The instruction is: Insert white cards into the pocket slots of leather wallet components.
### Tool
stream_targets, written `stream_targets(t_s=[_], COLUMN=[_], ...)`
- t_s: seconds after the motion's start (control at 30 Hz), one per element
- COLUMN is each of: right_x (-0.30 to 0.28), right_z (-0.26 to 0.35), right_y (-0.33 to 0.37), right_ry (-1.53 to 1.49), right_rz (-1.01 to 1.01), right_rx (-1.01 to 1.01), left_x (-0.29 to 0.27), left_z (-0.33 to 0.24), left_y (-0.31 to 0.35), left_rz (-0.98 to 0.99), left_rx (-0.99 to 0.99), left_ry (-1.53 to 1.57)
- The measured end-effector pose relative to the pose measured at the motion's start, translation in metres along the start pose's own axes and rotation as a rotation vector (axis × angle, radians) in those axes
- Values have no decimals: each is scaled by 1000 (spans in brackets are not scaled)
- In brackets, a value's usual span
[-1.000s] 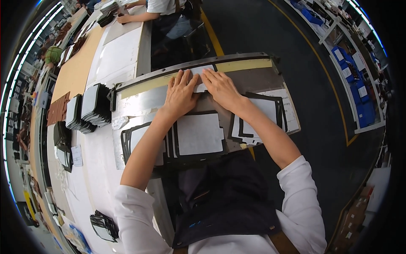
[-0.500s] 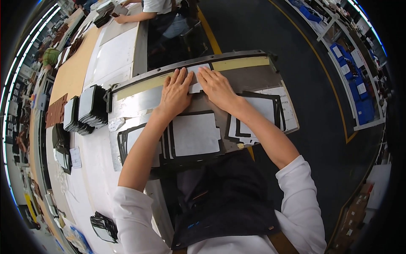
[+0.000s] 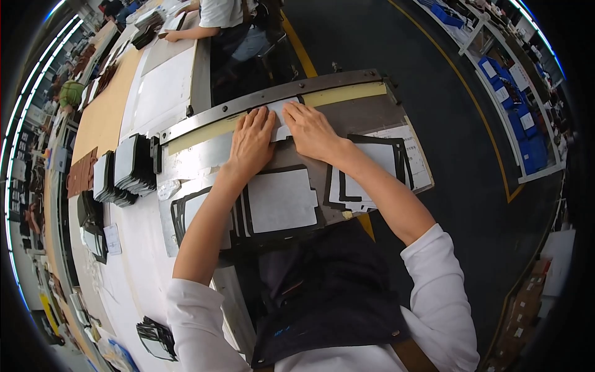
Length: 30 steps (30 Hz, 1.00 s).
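Pale panel steadied at metal bar

On the counter, left grip and right grip lie flat over it, clasping nothing, seemingly to prevent shifting; other panels sit nearer the body, likely for easy reach.

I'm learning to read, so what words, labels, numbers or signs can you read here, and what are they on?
I can't read any for sure:
White sheet on the board: print too small.
White labels on blue bins: too small.
Blue mark on the dark apron: too blurred.
Pale slip at the left: too blurred.
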State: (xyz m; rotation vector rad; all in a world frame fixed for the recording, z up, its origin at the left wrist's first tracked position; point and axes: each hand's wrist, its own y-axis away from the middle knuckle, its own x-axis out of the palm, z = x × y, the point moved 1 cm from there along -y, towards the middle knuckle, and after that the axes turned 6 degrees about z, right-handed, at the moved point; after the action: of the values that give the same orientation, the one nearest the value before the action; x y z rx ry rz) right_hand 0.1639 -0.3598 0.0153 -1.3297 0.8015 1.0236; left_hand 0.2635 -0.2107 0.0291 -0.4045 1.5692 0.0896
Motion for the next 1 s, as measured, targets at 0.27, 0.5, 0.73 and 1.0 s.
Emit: stream_targets(t_s=[0.27,0.5,0.73,1.0], right_x=[-5,-2,-61,-148], right_z=[2,5,-18,27], right_y=[1,0,47,157], right_ry=[7,-23,55,-56], right_rz=[41,14,-112,339], right_rx=[-8,-6,23,121], left_x=[-4,-14,-63,-98], left_z=[-3,-4,-24,-48], left_y=[3,17,92,199], left_rz=[-58,3,121,132], left_rx=[87,25,-152,-292], left_ry=[5,86,321,326])
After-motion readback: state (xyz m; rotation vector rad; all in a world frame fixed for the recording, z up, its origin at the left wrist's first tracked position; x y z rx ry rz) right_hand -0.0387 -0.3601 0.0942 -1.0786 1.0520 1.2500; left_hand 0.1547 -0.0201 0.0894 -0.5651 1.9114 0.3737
